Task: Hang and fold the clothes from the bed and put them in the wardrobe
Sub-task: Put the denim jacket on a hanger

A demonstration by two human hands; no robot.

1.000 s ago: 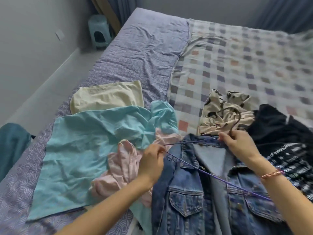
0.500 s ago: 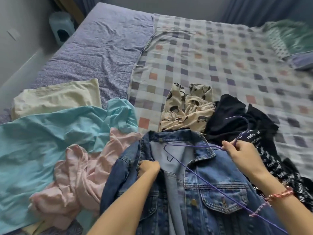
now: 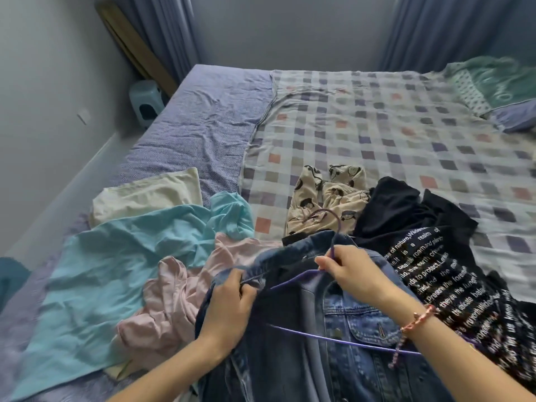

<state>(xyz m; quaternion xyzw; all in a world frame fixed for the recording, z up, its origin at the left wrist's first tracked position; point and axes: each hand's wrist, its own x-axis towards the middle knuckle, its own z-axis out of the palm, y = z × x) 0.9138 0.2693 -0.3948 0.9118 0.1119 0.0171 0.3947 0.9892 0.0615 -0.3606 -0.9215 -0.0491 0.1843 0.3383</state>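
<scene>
Pale stool [image 3: 145,101] beside curtains [image 3: 164,33], far corner

A blue denim jacket [image 3: 342,320] lies front-up at the near edge of the bed [image 3: 203,126], its collar lifted by the left hand [image 3: 229,309]. A thin purple wire hanger [image 3: 348,341] sits partly inside it, pinched at the neck by the right hand [image 3: 353,274], hook pointing away. Left of the jacket lie a crumpled pink garment [image 3: 174,300], a spread turquoise one [image 3: 116,256] and a folded cream piece [image 3: 145,195]. Behind it sits a cream printed garment [image 3: 327,192]; to the right, a black top with white lettering [image 3: 420,256].

jacket [image 3: 342,329] on bed [image 3: 203,126], hanger [image 3: 333,339] atop
</scene>
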